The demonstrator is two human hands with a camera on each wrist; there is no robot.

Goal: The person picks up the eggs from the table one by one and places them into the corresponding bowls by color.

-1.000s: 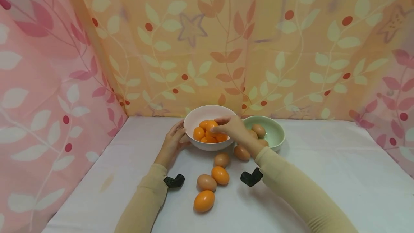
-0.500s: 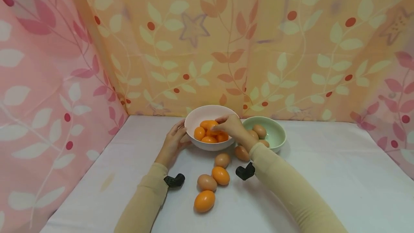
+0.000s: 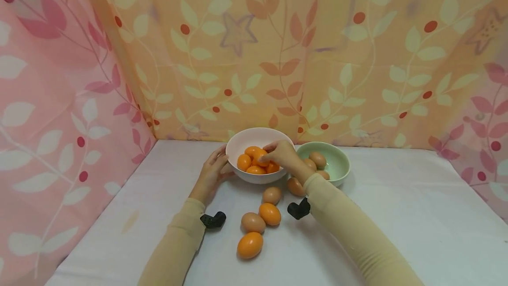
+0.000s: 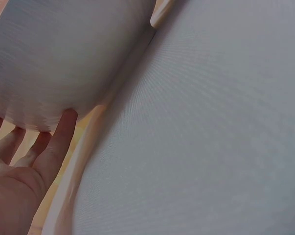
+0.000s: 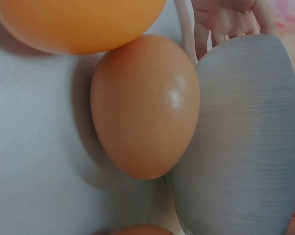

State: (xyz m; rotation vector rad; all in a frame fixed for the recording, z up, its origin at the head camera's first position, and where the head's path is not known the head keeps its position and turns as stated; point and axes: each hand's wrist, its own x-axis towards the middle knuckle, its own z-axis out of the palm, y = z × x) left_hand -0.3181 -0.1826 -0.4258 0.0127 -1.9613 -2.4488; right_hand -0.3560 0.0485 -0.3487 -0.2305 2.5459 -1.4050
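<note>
A white bowl [image 3: 258,179] holds several orange eggs [image 3: 244,162]. My left hand [image 3: 211,174] rests against the bowl's left side; the left wrist view shows its fingers [image 4: 59,142] extended, tips on the outer wall. Over the bowl's right rim reaches my right hand [image 3: 283,156], thumb and fingers pinching an orange egg [image 3: 259,155] on top of the pile. Partly behind that wrist stands a green bowl [image 3: 339,162] with brown eggs [image 3: 317,160] in it. In the right wrist view a brown egg [image 5: 145,107] appears close beside the white bowl.
In front of the bowls, brown eggs [image 3: 253,223] and orange eggs [image 3: 250,245] lie in a loose line on the white tablecloth [image 3: 397,215]. Another brown egg [image 3: 295,186] sits below the right wrist. Patterned curtains [image 3: 238,78] stand behind and at both sides.
My right forearm has shifted slightly left and inward, its fingers staying at the orange egg in the white bowl. The left hand keeps its place, and the eggs on the cloth lie as before.
</note>
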